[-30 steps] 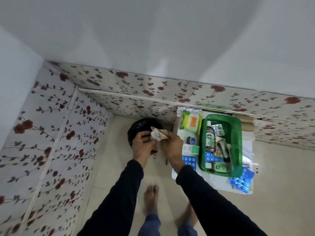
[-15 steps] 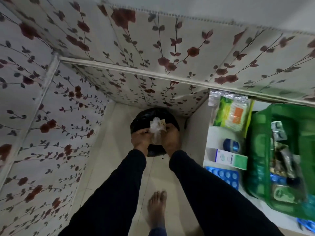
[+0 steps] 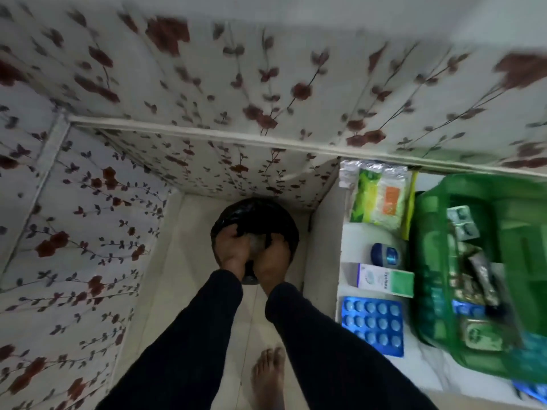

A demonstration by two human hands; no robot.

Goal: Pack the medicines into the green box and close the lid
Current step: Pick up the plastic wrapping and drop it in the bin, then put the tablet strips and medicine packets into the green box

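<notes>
Both hands are reaching down into a black bag-lined bin (image 3: 254,214) standing on the floor in the corner of the flowered walls. The left hand (image 3: 232,250) and the right hand (image 3: 273,255) are curling their grip together around a pale crumpled wad (image 3: 257,243) just inside the bin's mouth; the blur is making it impossible to tell what the wad is. One bare foot (image 3: 268,377) is showing below the grip, between the dark sleeves.

Right of the grip, a white surface (image 3: 352,232) is carrying four loose medicines: one green-and-orange sachet pack (image 3: 379,199) farthest from the person, one small blue jar (image 3: 385,253) nearer, one white-and-green carton (image 3: 381,279) nearer again, and one blue blister sheet (image 3: 372,324) of round tablets nearest.

Farther right of the grip, the green box (image 3: 426,261) is sitting on the same surface, translucent green plastic, open on top and already crowded with strips, a tube and small packs too smeared to count. The picture's right edge is cutting the box off. Another blue blister (image 3: 532,390) is peeking out at the lower right corner, mostly cropped.
</notes>
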